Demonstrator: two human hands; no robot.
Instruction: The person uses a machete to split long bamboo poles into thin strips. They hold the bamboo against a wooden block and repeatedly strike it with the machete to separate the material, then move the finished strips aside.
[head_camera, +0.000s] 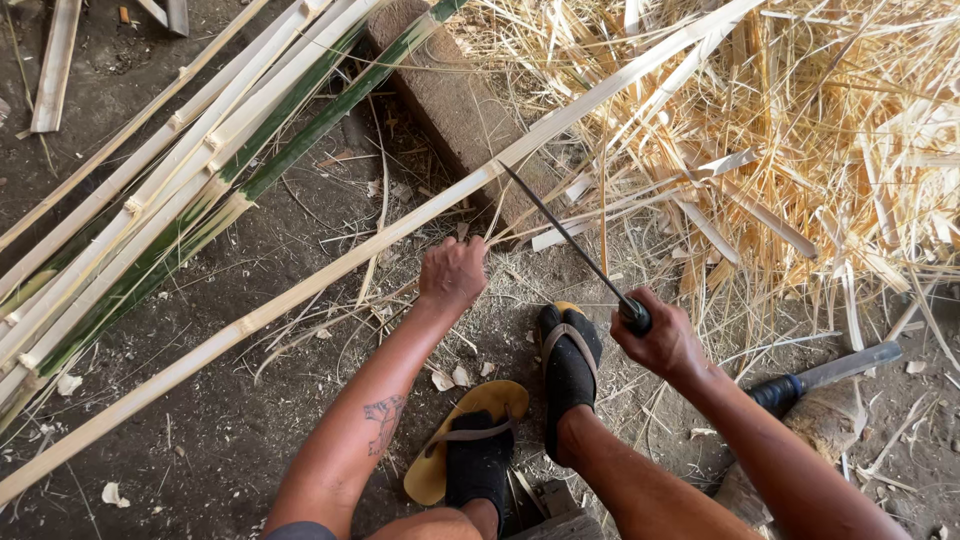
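My left hand (452, 272) grips a long pale bamboo strip (300, 290) that runs diagonally from the lower left to the upper right. My right hand (660, 335) holds the dark handle of a long thin knife (565, 235). The blade slants up and left, and its tip meets the strip at about the middle, just right of my left hand. The strip rests across a reddish wooden block (455, 105) there. My two feet, in dark socks and yellow sandals (470, 440), sit on the dirt floor below the hands.
A bundle of green and pale bamboo strips (170, 190) lies on the left. A big heap of straw-coloured bamboo shavings (800, 130) fills the upper right. Another dark-handled tool (830, 372) lies on a log at the lower right. Wood scraps lie at the top left.
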